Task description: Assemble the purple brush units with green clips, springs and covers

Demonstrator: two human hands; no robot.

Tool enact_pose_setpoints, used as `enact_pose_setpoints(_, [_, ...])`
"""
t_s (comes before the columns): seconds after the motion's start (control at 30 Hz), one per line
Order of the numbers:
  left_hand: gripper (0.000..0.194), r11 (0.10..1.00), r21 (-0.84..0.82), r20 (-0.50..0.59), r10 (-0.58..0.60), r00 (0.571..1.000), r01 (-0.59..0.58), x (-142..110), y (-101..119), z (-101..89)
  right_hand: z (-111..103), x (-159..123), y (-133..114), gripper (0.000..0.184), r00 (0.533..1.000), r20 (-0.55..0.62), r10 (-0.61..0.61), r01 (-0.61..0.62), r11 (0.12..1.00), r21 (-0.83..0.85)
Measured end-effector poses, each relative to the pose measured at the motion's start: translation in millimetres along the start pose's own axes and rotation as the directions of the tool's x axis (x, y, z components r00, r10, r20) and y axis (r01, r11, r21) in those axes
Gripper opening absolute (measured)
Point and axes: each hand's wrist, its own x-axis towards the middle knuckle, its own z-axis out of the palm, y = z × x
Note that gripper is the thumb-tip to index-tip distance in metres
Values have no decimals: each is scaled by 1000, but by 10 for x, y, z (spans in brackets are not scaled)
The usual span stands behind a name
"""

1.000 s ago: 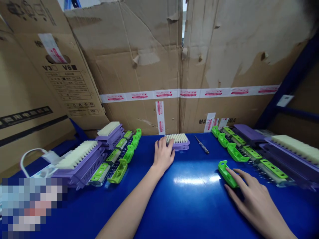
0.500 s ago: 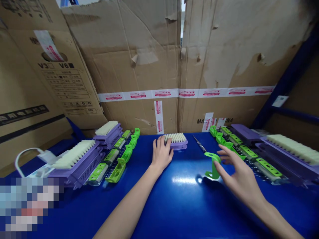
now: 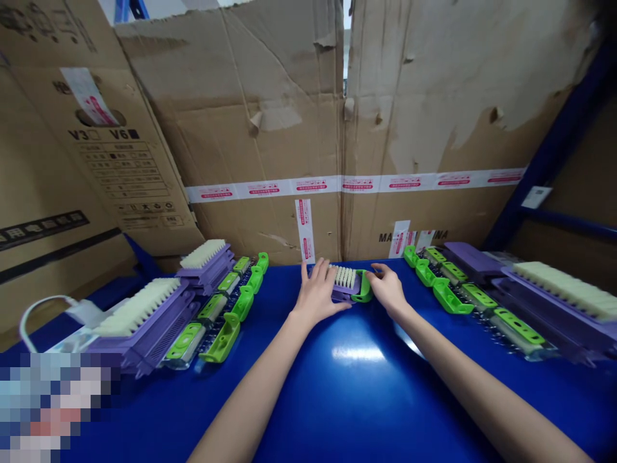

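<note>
Left hand (image 3: 315, 294) splayed over brush (image 3: 346, 278); right hand (image 3: 389, 289) against green cap (image 3: 364, 287)

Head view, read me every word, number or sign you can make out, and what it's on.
"V3": left cardboard box, hollow square beside it.
"V6": same box, filled square beside it.
"MA" and "INA", tape between: back cardboard.
"用电": dark band at left; other characters unclear.
Too small or blurred: chart under V3, red print on white tape, label on blue post.
</note>
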Motion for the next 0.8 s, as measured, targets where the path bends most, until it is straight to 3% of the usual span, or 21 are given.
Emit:
enact_pose_setpoints(0.13, [78,997,-50,66,54,996,-50,67,-61,-13,142,7,71,40,1000,-13,12,-11,997,80])
enact_pose_setpoints(0.27, [84,999,34,71,27,997,-29,126,-84,-63,277,49,121,36,999,-35,11,-4,978,208])
enact_pose_setpoints(0.5, [71,998,61,45,10,999,-12,99,-146,10,348,44,171,39,999,-43,-23,35,951,308])
enact_pose_setpoints(0.8, [67,992,108,-231,90,969,-67,-6,-151,95,311,-24,117,39,998,-3,-60,53,849,527])
